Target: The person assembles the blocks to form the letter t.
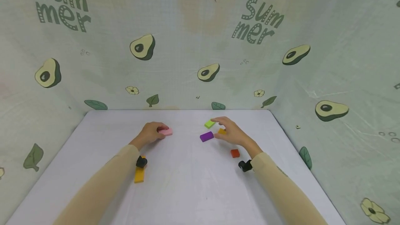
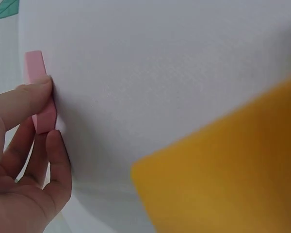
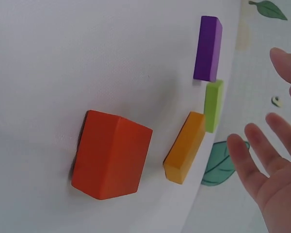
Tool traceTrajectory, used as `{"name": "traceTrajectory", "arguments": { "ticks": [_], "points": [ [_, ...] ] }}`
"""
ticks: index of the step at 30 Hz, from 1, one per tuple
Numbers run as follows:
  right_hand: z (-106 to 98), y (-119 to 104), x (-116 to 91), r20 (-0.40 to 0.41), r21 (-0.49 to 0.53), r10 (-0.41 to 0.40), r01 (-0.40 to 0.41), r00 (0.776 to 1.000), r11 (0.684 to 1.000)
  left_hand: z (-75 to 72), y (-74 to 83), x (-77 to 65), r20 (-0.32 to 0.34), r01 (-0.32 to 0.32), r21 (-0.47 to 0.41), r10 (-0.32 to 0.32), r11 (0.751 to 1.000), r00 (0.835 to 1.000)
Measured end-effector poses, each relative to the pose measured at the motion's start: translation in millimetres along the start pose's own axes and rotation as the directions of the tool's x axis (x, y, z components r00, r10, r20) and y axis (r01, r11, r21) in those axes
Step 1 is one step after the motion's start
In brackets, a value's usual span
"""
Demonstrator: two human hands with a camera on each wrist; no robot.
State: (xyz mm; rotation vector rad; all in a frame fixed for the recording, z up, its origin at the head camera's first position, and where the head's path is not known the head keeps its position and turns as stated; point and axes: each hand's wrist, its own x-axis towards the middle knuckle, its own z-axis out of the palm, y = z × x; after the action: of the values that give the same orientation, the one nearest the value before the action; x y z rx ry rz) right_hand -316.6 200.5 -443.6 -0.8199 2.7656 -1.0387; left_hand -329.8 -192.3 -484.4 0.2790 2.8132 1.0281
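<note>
My left hand (image 1: 150, 133) pinches a pink block (image 1: 167, 132) between thumb and fingers on the left half of the table; the left wrist view shows the thumb lying across the pink block (image 2: 35, 63). Over a group of blocks on the right, my right hand (image 1: 232, 132) hovers with spread, relaxed fingers and holds nothing. A purple block (image 1: 207, 136) lies just left of its thumb, and a lime green block (image 1: 209, 124) is near its fingertips. Partly hidden under that hand is an orange block (image 1: 222, 131). A red block (image 1: 235, 153) sits nearer me, below the right wrist.
Under the left wrist lies a long yellow-orange block (image 1: 139, 175), partly covered by the black wrist camera (image 1: 141, 162). The white table (image 1: 187, 190) ends at a patterned cloth (image 1: 175, 79) behind, with more cloth at both sides.
</note>
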Motion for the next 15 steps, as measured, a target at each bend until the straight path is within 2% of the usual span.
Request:
{"name": "traceTrajectory", "arguments": {
  "ticks": [7,15],
  "points": [
    [3.4,2.0,7.8,0.051,0.020,-0.021,0.020,0.998,1.000,-0.4,0.1,-0.2,-0.005,-0.002,0.009,0.002,1.000,1.000],
    [9.9,2.0,16.5,0.101,0.042,0.022,-0.027,0.995,0.999,0.5,-0.7,0.2,-0.013,0.003,0.026,-0.002,1.000,1.000]
  ]
}}
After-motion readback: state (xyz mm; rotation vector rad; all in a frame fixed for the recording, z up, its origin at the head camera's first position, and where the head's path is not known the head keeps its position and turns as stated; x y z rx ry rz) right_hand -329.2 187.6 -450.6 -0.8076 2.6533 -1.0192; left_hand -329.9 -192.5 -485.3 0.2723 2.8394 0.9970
